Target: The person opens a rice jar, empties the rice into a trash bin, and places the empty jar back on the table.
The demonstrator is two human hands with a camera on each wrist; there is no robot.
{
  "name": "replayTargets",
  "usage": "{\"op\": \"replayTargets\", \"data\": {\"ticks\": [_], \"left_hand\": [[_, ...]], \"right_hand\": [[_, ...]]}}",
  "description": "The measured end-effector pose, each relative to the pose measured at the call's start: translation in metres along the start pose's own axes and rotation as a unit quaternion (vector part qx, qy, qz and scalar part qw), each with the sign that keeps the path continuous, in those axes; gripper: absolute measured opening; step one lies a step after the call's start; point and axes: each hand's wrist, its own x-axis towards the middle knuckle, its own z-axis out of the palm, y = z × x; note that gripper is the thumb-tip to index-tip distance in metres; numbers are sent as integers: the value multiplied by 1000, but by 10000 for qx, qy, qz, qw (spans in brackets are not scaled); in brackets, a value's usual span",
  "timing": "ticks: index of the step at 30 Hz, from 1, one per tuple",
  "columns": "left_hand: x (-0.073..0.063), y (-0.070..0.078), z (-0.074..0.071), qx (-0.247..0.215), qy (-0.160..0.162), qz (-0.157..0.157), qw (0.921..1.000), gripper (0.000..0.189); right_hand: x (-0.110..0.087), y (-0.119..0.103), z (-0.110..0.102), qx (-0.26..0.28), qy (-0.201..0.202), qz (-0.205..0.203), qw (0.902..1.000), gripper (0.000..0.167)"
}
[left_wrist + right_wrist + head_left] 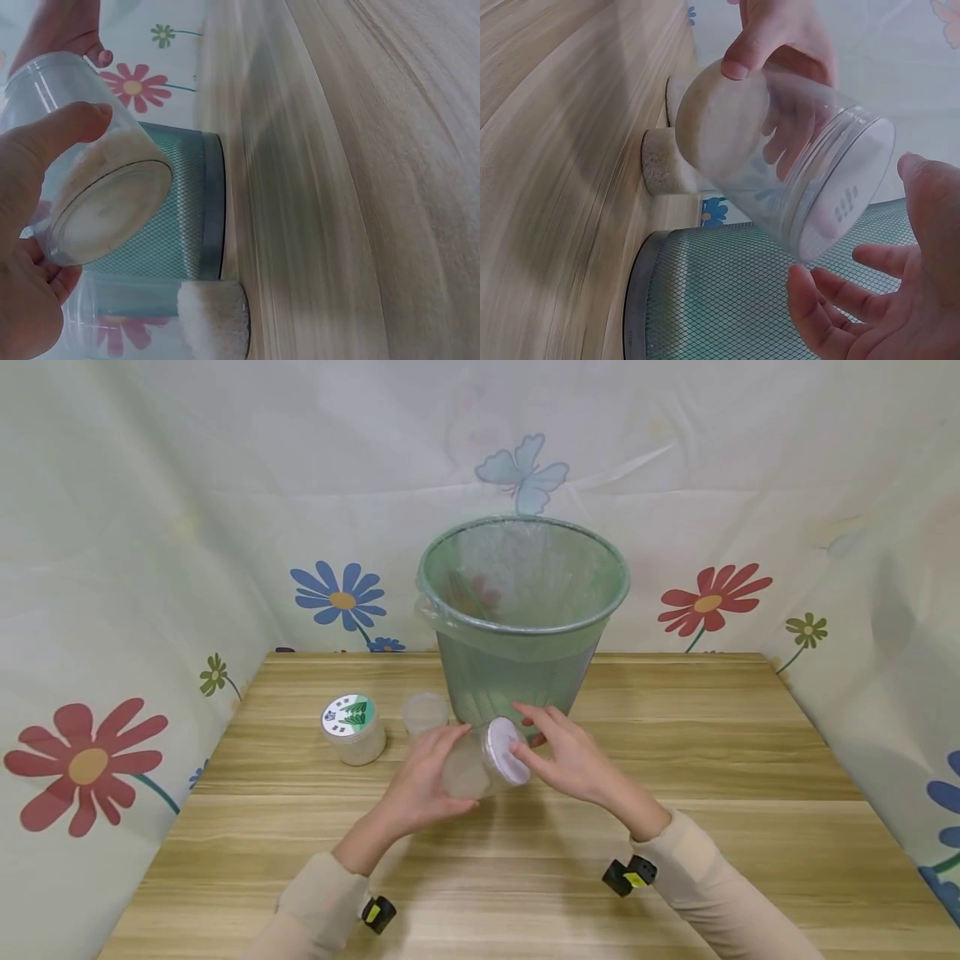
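My left hand grips a clear plastic jar around its side. The jar is tilted, its white lid facing right; pale contents lie against its bottom in the left wrist view. Beside the lid is my right hand, fingers spread and relaxed, with the thumb close to the lid's face. In the right wrist view small dark marks show on the lid. Another clear jar stands behind the left hand, partly hidden by it. Farther left stands a jar with a green and white printed lid.
A wire mesh wastebasket with a green plastic liner stands behind the hands at the table's back. The wooden table ends at a flower-printed curtain behind and at both sides.
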Motion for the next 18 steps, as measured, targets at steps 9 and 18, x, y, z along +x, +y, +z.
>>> {"op": "replayTargets", "data": {"ticks": [9,18], "left_hand": [[6,6,4,312,-112,98,9994,96],[12,12,4,667,-170,154,9975,97]], "right_hand": [[-1,-4,-2,-115,-102,132,9998,55],[-2,-4,-3,-208,-205,246,9993,58]]}}
